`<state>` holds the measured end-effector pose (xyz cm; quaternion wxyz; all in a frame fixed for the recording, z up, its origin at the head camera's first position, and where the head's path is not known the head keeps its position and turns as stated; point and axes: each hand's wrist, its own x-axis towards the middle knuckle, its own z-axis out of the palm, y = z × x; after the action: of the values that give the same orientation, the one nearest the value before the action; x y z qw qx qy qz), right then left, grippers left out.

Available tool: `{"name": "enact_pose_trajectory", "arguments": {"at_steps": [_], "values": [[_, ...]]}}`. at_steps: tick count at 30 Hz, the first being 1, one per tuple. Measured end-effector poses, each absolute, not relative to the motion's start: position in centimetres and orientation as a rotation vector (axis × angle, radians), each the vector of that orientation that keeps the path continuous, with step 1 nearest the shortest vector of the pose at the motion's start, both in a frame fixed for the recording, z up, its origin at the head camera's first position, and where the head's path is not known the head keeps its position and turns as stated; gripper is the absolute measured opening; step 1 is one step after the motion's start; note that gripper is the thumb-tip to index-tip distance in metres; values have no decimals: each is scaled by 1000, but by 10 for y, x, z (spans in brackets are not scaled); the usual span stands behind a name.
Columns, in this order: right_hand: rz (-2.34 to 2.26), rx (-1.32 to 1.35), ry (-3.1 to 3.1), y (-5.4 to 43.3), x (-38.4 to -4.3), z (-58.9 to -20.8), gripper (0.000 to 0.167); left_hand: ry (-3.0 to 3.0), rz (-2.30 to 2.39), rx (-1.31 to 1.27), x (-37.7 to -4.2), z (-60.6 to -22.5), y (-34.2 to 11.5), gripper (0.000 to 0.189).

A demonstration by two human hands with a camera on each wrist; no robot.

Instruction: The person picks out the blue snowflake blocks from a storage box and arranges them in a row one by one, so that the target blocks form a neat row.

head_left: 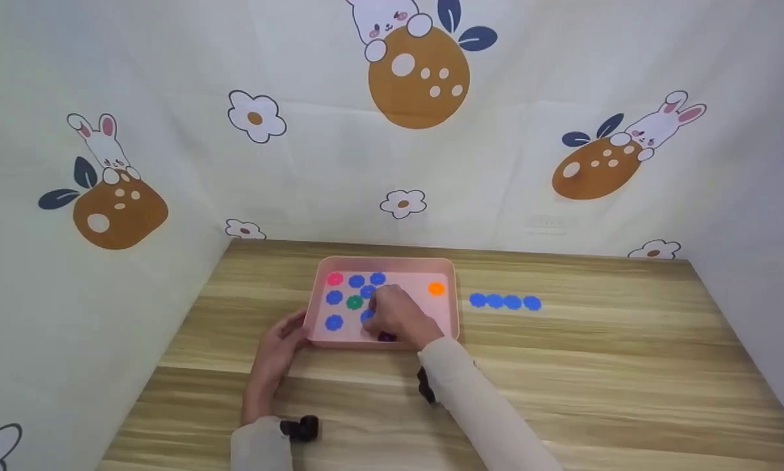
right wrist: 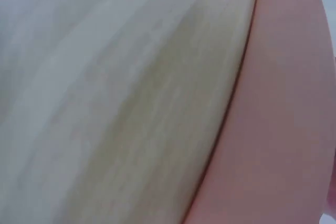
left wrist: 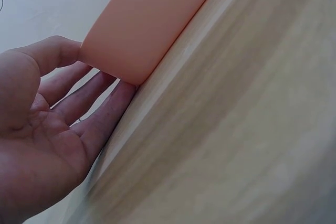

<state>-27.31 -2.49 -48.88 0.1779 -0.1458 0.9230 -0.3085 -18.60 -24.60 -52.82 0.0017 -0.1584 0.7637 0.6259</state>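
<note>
A shallow pink tray (head_left: 392,263) holds several flower-shaped plastic discs. Most are blue, such as the blue disc (head_left: 334,322) near the front left. Among them are a green disc (head_left: 354,302), a pinkish-red disc (head_left: 335,279), an orange disc (head_left: 436,288) and a dark disc (head_left: 386,337) partly under the right hand. My right hand (head_left: 398,314) reaches into the tray, pinching a blue disc (head_left: 366,317) between thumb and fingers; the hand covers part of it. My left hand (left wrist: 52,103) touches the tray's left side near the front corner with extended fingers.
To the right of the tray, several blue discs (head_left: 504,301) lie in a row on the wood-grain table (head_left: 601,379). A white cloth (head_left: 313,163) with rabbit and flower prints hangs behind and beside the table. Black wrist cameras sit on both sleeves.
</note>
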Motion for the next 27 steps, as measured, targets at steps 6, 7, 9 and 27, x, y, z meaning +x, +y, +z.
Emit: {"name": "enact_pose_trajectory", "arguments": {"at_steps": [6,7,9,27], "values": [[-900,-444,2644,-4,-279,-482,40,2391,1982,-468,-187,-529,-244,44],[-906,-449,2653,0,-280,-481,40,2391,1986,-461,-186,-529,-244,44],[-910,-468,2683,9,-284,-477,40,2389,1994,-451,-186,-529,-245,44],[-999,-341,2805,112,-294,-447,35,2383,1953,-497,-186,-528,-247,45]]}}
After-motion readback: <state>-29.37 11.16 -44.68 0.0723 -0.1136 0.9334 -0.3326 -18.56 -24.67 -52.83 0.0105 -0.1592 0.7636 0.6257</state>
